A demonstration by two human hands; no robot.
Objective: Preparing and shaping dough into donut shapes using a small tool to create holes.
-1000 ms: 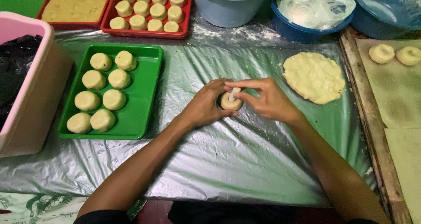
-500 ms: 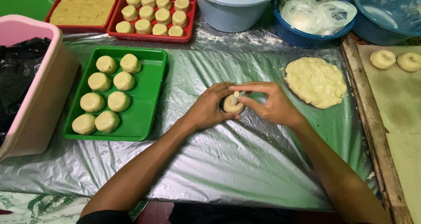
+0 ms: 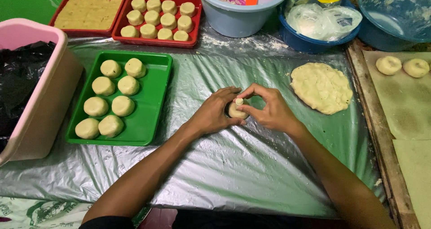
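Observation:
Both of my hands meet at the middle of the plastic-covered table (image 3: 233, 175). My left hand (image 3: 214, 113) cups a small round mould with a pale dough piece (image 3: 235, 109) in it. My right hand (image 3: 268, 108) pinches the top of that dough with thumb and fingers. A flat slab of pale dough (image 3: 321, 87) lies on the plastic to the right of my hands. To the left a green tray (image 3: 148, 117) holds several round dough pieces (image 3: 112, 99).
A pink bin with a black bag (image 3: 31, 99) stands at the left edge. At the back are two red trays (image 3: 155, 41), a light blue bucket (image 3: 238, 20) and two blue bowls (image 3: 314, 36). On the right a wooden board (image 3: 372, 117) carries two dough rounds (image 3: 402, 66).
My hands stay together on the dough piece, the fingers shifting slightly as they pinch its top. The view has tilted a little, showing more of the back.

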